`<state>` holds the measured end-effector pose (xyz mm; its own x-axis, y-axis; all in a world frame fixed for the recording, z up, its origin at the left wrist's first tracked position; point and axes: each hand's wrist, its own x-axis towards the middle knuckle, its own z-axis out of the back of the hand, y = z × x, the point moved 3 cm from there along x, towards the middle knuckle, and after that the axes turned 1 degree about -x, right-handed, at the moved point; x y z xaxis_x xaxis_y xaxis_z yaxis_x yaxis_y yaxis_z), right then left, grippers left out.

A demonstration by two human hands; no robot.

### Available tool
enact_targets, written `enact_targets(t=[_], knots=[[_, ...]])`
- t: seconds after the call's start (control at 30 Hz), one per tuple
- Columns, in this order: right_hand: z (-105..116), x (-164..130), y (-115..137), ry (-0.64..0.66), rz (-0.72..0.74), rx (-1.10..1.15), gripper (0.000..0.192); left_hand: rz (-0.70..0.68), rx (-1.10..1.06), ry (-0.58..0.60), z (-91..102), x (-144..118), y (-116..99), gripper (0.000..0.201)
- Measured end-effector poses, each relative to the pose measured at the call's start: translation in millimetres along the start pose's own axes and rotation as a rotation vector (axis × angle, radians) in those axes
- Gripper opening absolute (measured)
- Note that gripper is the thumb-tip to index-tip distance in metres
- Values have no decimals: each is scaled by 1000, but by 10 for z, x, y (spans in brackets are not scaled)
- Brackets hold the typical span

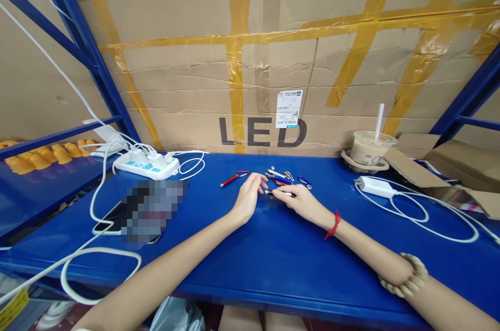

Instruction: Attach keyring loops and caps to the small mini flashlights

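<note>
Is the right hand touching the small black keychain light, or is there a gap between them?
Touching. In the head view, the right hand pinches the small black keychain light with its fingertips, no gap visible. The left hand meets its other end.

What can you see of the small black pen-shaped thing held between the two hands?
The black pen-shaped tool is a slim, dark cylinder with a silvery tip at its left end, like a keychain light or pointer, though its kind cannot be told for sure. It lies nearly level, just above the blue shelf top. The right hand pinches its right part with the fingers; the left hand meets its left tip. A pile of similar red, blue and silver ones sits right behind it.
</note>
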<state>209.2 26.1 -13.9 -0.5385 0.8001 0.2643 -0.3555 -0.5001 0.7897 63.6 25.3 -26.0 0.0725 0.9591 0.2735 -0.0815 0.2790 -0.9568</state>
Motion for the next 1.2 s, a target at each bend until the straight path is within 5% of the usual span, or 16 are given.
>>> enact_targets(t=[1.2], knots=[[12,-10,2,-46,-33,-46,37,55,-5,-67,21,-34,-81,20]])
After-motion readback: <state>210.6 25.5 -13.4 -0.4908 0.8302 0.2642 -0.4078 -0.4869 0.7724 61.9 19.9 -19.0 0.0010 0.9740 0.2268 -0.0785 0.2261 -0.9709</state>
